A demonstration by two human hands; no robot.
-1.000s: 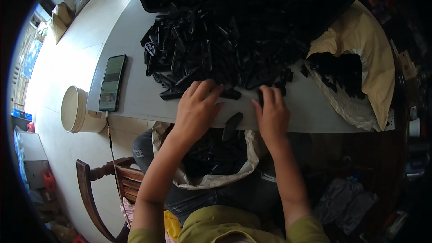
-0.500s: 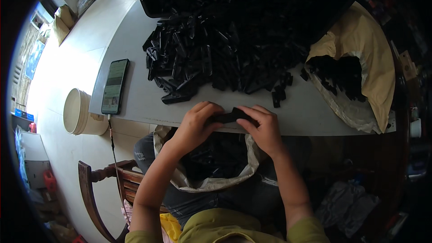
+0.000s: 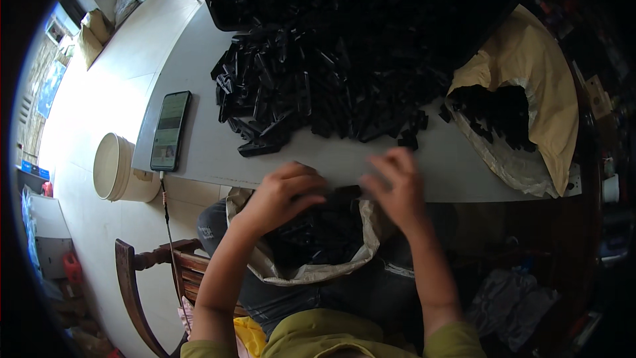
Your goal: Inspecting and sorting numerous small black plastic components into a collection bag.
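My left hand (image 3: 283, 193) hovers over the table's front edge, thumb and fingers apart with nothing between them. Blurred a little by motion, my right hand (image 3: 399, 182) is also open, its fingers spread toward the pile. Between and just below the two hands is a black plastic piece (image 3: 346, 192), touched by neither, over the mouth of a pale woven sack (image 3: 311, 273) on my lap. More dark pieces (image 3: 318, 235) lie inside that sack. On the table, a heap of black plastic parts (image 3: 285, 93) spreads beyond my hands, their exact kind unclear.
A phone (image 3: 170, 131) with a cable lies at the table's left, above a cream bucket (image 3: 118, 167). On the right slumps an open tan sack (image 3: 553, 103) of small black parts. A dark container (image 3: 225, 0) stands behind the heap; a wooden chair (image 3: 129, 278) is at lower left.
Both hands held the black piece by its ends; they have let go and moved apart. The piece is now lower, over the lap sack. My right hand has risen slightly toward the heap.
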